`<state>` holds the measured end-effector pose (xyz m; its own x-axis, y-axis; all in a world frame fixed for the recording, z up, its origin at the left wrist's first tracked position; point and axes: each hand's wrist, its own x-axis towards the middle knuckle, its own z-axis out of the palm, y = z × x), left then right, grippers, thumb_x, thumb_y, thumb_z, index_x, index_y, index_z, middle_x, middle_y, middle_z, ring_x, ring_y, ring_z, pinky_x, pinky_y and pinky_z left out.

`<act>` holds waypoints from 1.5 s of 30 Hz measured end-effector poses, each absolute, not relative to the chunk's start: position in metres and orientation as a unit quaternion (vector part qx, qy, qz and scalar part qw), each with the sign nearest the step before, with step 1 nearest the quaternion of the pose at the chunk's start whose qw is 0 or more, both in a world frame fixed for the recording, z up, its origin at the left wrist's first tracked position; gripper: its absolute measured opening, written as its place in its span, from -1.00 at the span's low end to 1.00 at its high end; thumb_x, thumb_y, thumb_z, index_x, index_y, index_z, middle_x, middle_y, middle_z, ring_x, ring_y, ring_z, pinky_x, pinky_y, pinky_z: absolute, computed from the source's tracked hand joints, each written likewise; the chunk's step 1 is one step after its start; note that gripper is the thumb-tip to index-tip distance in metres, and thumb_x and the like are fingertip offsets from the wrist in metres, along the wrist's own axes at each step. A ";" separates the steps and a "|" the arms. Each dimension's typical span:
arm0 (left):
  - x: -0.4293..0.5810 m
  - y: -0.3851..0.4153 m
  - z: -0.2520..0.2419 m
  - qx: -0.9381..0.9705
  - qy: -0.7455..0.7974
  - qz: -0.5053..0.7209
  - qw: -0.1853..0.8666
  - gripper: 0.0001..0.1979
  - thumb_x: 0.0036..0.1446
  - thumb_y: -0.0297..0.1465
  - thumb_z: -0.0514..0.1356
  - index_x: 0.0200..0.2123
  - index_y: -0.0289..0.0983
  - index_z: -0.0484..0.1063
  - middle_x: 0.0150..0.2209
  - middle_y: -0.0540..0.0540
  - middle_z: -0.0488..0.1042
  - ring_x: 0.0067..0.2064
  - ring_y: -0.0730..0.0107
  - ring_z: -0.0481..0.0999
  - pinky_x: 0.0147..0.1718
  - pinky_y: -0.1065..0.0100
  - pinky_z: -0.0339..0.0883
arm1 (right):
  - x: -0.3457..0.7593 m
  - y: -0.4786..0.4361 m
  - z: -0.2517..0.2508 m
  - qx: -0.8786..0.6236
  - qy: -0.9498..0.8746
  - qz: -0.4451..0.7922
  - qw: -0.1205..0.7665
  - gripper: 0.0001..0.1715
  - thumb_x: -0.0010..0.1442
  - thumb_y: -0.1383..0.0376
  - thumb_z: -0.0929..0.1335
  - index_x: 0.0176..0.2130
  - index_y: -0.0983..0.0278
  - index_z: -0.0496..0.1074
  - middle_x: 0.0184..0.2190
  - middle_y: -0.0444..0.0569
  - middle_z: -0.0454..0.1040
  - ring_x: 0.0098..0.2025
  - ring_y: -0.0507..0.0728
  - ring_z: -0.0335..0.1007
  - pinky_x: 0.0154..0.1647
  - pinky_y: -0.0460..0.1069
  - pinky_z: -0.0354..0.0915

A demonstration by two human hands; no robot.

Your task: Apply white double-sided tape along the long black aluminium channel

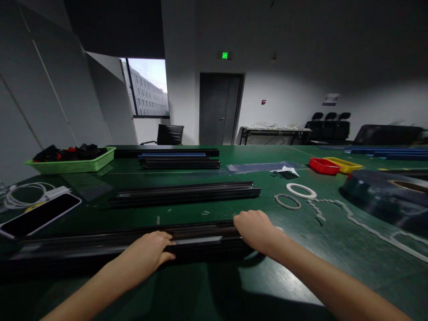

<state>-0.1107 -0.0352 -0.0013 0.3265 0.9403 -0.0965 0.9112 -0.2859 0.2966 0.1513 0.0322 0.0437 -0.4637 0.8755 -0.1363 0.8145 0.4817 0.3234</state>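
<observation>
Near black profile: here it is, the long black profile (200, 253) lying right in front of us on the green table (364, 249), stretched from the left edge of view to our right hand; we can't tell whether it is one piece or several nested.
Left hand: our left hand (152, 249) sits about midway, half curled, fingers over the top and thumb on the near face, the profile's edge between them; how hard we pinch, we can't tell.
Right hand: over at the right end, our right hand (256, 229) is folded round the profile, knuckles up, fingertips hidden from us.
Pale strip: and between the two hands, a pale strip (199, 240) runs along the profile; whether it is a stuck-on piece or a glint, we can't say.
Stiffness: straight all along, so we judge it rigid lengthwise, with slim walls that a hard squeeze could dent.
Weight: light for its length, we reckon, but the long left side wants to swing or droop if held only at the right.
Surface: smooth and glossy, likely slippery, easily scratched.
Best hold: wide apart, one hand well left, one near the right end, palms down, thumbs on the near face.
Beyond: a second dark profile (187, 195) lies parallel, clear of our fingers.
</observation>
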 end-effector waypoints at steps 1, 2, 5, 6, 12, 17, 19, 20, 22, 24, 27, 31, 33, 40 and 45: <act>-0.114 -0.035 -0.002 0.798 0.582 0.042 0.151 -0.71 0.09 -0.25 0.09 -0.22 -0.25 0.50 -0.04 -0.16 0.47 0.01 0.17 0.41 0.02 0.24 0.22 | 0.151 0.032 0.044 0.495 0.851 0.104 0.142 -0.70 0.05 0.49 0.22 -0.32 0.34 0.51 -0.35 0.19 0.54 -0.27 0.28 0.48 -0.33 0.06 0.32; -0.118 -0.035 -0.002 0.797 0.584 0.038 0.152 -0.72 0.09 -0.26 0.09 -0.23 -0.24 0.50 -0.05 -0.16 0.48 0.01 0.17 0.42 0.00 0.25 0.24 | 0.151 0.031 0.045 0.492 0.853 0.101 0.141 -0.70 0.04 0.49 0.22 -0.32 0.35 0.51 -0.35 0.19 0.54 -0.27 0.27 0.48 -0.33 0.05 0.32; -0.127 -0.036 -0.005 0.790 0.595 0.039 0.144 -0.72 0.06 -0.24 0.10 -0.25 -0.25 0.49 -0.11 -0.18 0.51 -0.01 0.13 0.43 -0.04 0.24 0.26 | 0.148 0.030 0.047 0.487 0.857 0.098 0.141 -0.70 0.01 0.50 0.23 -0.33 0.35 0.51 -0.35 0.18 0.54 -0.27 0.26 0.48 -0.33 0.05 0.32; -0.128 -0.037 -0.005 0.788 0.598 0.040 0.140 -0.72 0.06 -0.23 0.11 -0.26 -0.25 0.49 -0.12 -0.19 0.51 -0.02 0.12 0.43 -0.05 0.23 0.27 | 0.148 0.029 0.047 0.486 0.857 0.098 0.143 -0.70 0.00 0.51 0.23 -0.33 0.35 0.51 -0.35 0.18 0.54 -0.28 0.27 0.48 -0.34 0.05 0.32; -0.118 -0.043 0.002 0.786 0.609 0.028 0.105 -0.71 0.04 -0.22 0.12 -0.23 -0.23 0.47 -0.21 -0.17 0.52 -0.17 0.15 0.50 -0.11 0.20 0.29 | 0.145 0.028 0.048 0.478 0.861 0.099 0.143 -0.69 0.01 0.51 0.22 -0.32 0.36 0.50 -0.33 0.16 0.54 -0.28 0.28 0.48 -0.35 0.08 0.34; -0.104 -0.042 0.001 0.777 0.628 0.000 0.048 -0.57 0.00 -0.12 0.13 -0.18 -0.33 0.45 -0.18 -0.27 0.47 -0.14 0.06 0.47 -0.12 0.17 0.30 | 0.144 0.028 0.046 0.478 0.860 0.107 0.141 -0.69 0.02 0.51 0.22 -0.33 0.36 0.50 -0.34 0.18 0.54 -0.28 0.28 0.49 -0.34 0.07 0.35; -0.101 -0.042 -0.001 0.776 0.631 -0.011 0.027 -0.55 0.02 -0.10 0.11 -0.19 -0.34 0.45 -0.16 -0.28 0.46 -0.12 0.05 0.45 -0.12 0.18 0.30 | 0.143 0.028 0.046 0.478 0.860 0.108 0.142 -0.69 0.02 0.52 0.22 -0.32 0.36 0.50 -0.33 0.18 0.54 -0.28 0.28 0.48 -0.34 0.08 0.35; -0.100 -0.042 -0.002 0.773 0.634 -0.016 0.019 -0.56 0.03 -0.10 0.10 -0.20 -0.34 0.46 -0.17 -0.27 0.45 -0.12 0.06 0.45 -0.12 0.19 0.30 | 0.143 0.028 0.046 0.479 0.860 0.108 0.142 -0.69 0.02 0.52 0.22 -0.32 0.36 0.50 -0.33 0.18 0.54 -0.28 0.28 0.48 -0.34 0.09 0.35; -0.097 -0.042 -0.003 0.771 0.637 -0.021 0.006 -0.57 0.05 -0.10 0.09 -0.21 -0.32 0.46 -0.17 -0.24 0.45 -0.12 0.08 0.45 -0.12 0.20 0.30 | 0.143 0.029 0.045 0.480 0.859 0.109 0.141 -0.69 0.03 0.51 0.22 -0.32 0.35 0.50 -0.33 0.18 0.54 -0.27 0.29 0.48 -0.34 0.11 0.35; -0.095 -0.041 -0.003 0.773 0.634 -0.022 -0.005 -0.59 0.07 -0.11 0.09 -0.20 -0.31 0.46 -0.18 -0.23 0.45 -0.12 0.10 0.45 -0.12 0.20 0.30 | 0.144 0.030 0.044 0.479 0.860 0.109 0.139 -0.70 0.03 0.51 0.22 -0.33 0.35 0.51 -0.34 0.18 0.54 -0.27 0.31 0.48 -0.35 0.12 0.36; -0.094 -0.040 -0.003 0.786 0.617 -0.028 -0.020 -0.62 0.09 -0.15 0.09 -0.18 -0.31 0.46 -0.20 -0.23 0.45 -0.14 0.09 0.45 -0.13 0.17 0.30 | 0.145 0.031 0.042 0.476 0.862 0.111 0.134 -0.70 0.03 0.50 0.22 -0.34 0.36 0.51 -0.35 0.18 0.54 -0.28 0.31 0.49 -0.36 0.12 0.36; -0.096 -0.038 -0.007 0.810 0.587 -0.020 -0.004 -0.66 0.09 -0.23 0.10 -0.16 -0.31 0.46 -0.20 -0.22 0.45 -0.15 0.10 0.44 -0.14 0.14 0.32 | 0.144 0.030 0.042 0.478 0.861 0.109 0.138 -0.71 0.01 0.51 0.23 -0.34 0.35 0.51 -0.35 0.17 0.54 -0.28 0.31 0.48 -0.35 0.12 0.36; -0.098 -0.038 -0.008 0.822 0.569 0.004 0.014 -0.68 0.09 -0.27 0.10 -0.13 -0.28 0.45 -0.18 -0.19 0.45 -0.14 0.13 0.44 -0.12 0.15 0.32 | 0.143 0.030 0.043 0.475 0.862 0.106 0.141 -0.71 0.01 0.51 0.24 -0.34 0.36 0.51 -0.34 0.17 0.54 -0.28 0.31 0.48 -0.35 0.11 0.36; -0.102 -0.040 -0.007 0.850 0.514 0.083 0.081 -0.72 0.10 -0.34 0.09 -0.13 -0.25 0.43 -0.07 -0.15 0.44 -0.03 0.21 0.39 0.00 0.21 0.25 | 0.142 0.029 0.046 0.472 0.864 0.104 0.140 -0.70 0.04 0.50 0.22 -0.33 0.36 0.51 -0.34 0.17 0.54 -0.29 0.28 0.49 -0.35 0.08 0.35; -0.099 -0.041 -0.007 0.843 0.523 0.097 0.085 -0.71 0.09 -0.31 0.09 -0.13 -0.26 0.43 -0.07 -0.15 0.44 -0.03 0.21 0.38 0.03 0.20 0.22 | 0.144 0.028 0.047 0.471 0.865 0.105 0.138 -0.70 0.03 0.50 0.22 -0.33 0.36 0.50 -0.34 0.18 0.54 -0.29 0.26 0.49 -0.35 0.06 0.34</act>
